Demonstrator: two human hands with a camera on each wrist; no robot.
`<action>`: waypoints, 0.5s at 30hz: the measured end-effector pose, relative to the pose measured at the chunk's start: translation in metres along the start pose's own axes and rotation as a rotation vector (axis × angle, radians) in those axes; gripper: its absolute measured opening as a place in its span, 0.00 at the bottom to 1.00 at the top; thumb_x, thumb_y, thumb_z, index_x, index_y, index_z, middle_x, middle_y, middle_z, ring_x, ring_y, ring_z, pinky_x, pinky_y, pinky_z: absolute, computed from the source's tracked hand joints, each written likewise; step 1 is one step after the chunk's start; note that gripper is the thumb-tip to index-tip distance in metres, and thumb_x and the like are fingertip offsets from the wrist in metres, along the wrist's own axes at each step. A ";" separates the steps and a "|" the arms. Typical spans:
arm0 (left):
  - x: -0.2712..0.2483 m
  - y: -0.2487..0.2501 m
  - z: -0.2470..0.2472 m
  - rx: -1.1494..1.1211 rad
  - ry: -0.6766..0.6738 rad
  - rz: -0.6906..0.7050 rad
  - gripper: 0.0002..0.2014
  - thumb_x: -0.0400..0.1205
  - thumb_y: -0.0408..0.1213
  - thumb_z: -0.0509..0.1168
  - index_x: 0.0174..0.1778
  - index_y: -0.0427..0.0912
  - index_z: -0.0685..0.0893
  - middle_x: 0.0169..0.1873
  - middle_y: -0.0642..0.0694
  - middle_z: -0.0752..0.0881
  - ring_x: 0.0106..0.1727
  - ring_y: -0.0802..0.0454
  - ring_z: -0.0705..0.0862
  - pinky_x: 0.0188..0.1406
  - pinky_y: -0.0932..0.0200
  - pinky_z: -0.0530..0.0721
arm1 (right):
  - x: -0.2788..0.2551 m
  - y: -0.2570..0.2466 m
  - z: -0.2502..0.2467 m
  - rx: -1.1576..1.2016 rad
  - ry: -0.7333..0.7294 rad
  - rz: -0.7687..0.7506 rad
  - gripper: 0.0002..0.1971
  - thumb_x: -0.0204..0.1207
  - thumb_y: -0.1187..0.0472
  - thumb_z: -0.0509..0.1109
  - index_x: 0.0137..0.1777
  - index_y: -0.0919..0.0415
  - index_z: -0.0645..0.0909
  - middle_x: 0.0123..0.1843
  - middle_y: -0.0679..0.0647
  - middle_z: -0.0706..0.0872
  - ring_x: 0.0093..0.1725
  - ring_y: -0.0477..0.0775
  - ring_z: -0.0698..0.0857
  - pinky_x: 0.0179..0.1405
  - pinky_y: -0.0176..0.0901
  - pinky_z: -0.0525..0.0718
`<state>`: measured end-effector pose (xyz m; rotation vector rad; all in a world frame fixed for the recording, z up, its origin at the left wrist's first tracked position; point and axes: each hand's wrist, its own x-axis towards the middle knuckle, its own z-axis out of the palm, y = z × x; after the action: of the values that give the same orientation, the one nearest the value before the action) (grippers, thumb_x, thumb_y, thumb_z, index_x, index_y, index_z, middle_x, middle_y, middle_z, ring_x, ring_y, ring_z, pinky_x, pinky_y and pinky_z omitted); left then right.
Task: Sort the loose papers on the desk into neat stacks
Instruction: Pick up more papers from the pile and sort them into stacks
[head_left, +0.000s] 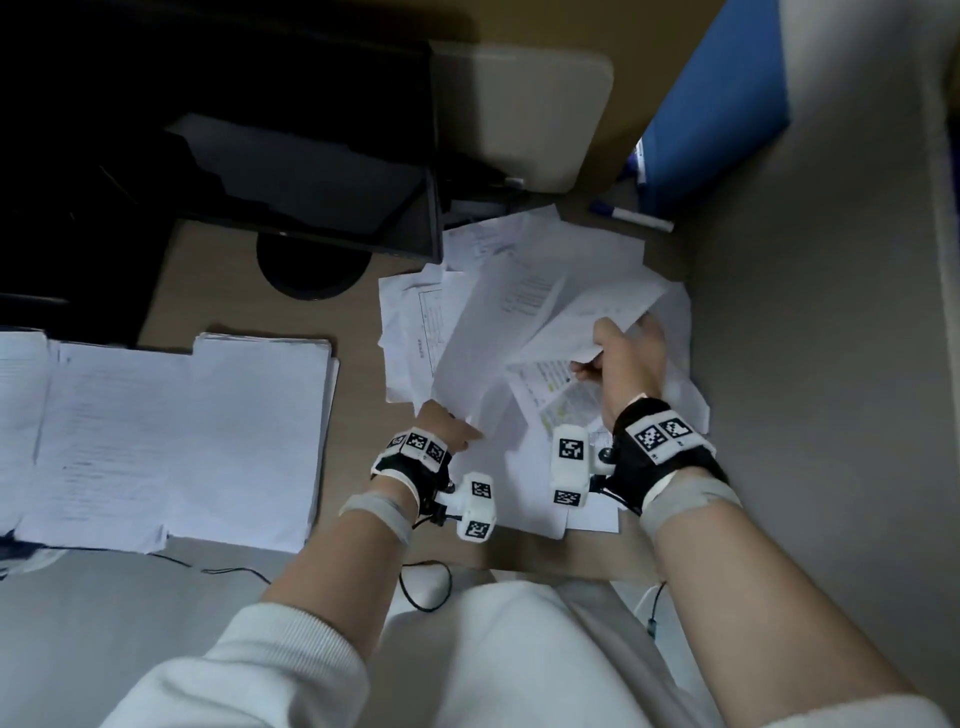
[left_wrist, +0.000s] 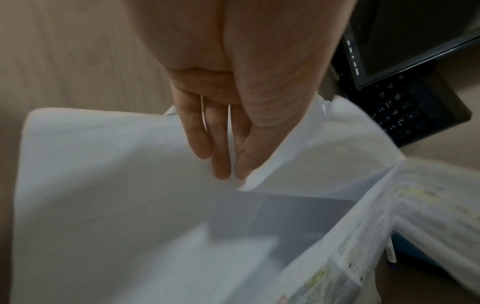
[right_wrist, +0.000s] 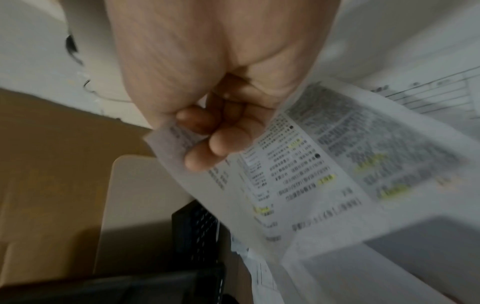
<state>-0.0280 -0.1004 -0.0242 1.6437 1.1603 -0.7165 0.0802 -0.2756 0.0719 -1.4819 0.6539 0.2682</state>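
The loose papers (head_left: 524, 322) lie in a messy heap near the right edge of the desk (head_left: 358, 384). Paper is light, thin and bendy, so I think it will flop, slide and crease if squeezed hard; it is best held by an edge or corner. The left hand (head_left: 448, 429) is nearest, low over the front of the heap, pinching the edge of a blank sheet (left_wrist: 109, 164) between thumb and fingers. Just past it, the right hand (head_left: 626, 358) is higher, fingers curled round the corner of a printed sheet (right_wrist: 306, 176) with yellow marks. Farther left lie the neat stacks (head_left: 171, 436), along the desk's front edge.
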 end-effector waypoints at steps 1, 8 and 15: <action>-0.001 -0.002 -0.003 -0.011 -0.007 -0.005 0.11 0.76 0.26 0.73 0.39 0.36 0.75 0.46 0.35 0.87 0.49 0.38 0.89 0.54 0.43 0.89 | -0.004 -0.002 0.004 -0.004 -0.015 -0.031 0.24 0.74 0.69 0.66 0.72 0.60 0.74 0.31 0.54 0.86 0.21 0.55 0.82 0.20 0.40 0.81; 0.008 -0.024 -0.029 0.035 0.098 -0.022 0.32 0.61 0.36 0.81 0.60 0.28 0.80 0.42 0.37 0.90 0.41 0.42 0.90 0.33 0.49 0.91 | -0.002 -0.005 0.020 -0.306 0.036 -0.385 0.16 0.72 0.54 0.67 0.56 0.57 0.86 0.43 0.49 0.89 0.40 0.48 0.87 0.41 0.46 0.86; -0.015 -0.010 -0.027 -0.188 -0.015 0.044 0.30 0.74 0.24 0.75 0.71 0.27 0.72 0.53 0.34 0.82 0.47 0.40 0.86 0.45 0.51 0.91 | -0.006 0.001 0.025 -0.725 -0.058 -0.564 0.11 0.76 0.60 0.70 0.51 0.48 0.92 0.53 0.47 0.83 0.55 0.51 0.83 0.57 0.40 0.80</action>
<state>-0.0447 -0.0796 -0.0053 1.4992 1.1416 -0.5733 0.0807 -0.2503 0.0734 -2.2715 0.0517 0.1055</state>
